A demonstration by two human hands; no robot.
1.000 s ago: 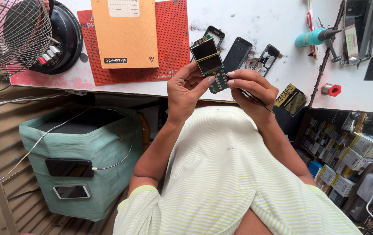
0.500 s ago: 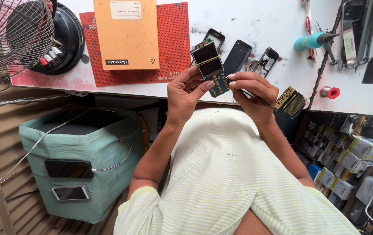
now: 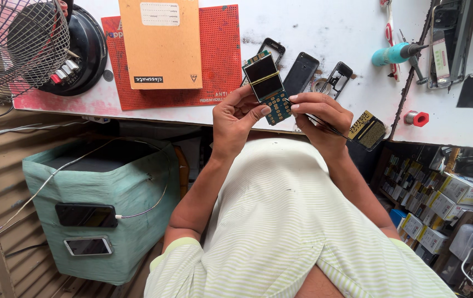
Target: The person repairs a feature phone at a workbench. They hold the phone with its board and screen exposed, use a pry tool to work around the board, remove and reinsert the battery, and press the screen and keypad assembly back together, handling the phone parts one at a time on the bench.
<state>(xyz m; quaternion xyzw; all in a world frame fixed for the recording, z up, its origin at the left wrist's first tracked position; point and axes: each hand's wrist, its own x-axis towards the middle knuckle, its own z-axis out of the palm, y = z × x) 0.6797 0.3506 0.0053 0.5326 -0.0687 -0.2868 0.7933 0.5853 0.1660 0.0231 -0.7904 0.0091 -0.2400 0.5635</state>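
Phone board (image 3: 268, 88) between both hands' fingers (image 3: 258, 112)

Both forearms rise from the lap and meet just in front of the chest, elbows bent and spread apart. The left hand (image 3: 235, 118) is cupped, its thumb pressed forward and fingers curled behind. The right hand (image 3: 318, 117) sits close beside it (knuckles up, wrist bent), fingers drawn together in a pinch.
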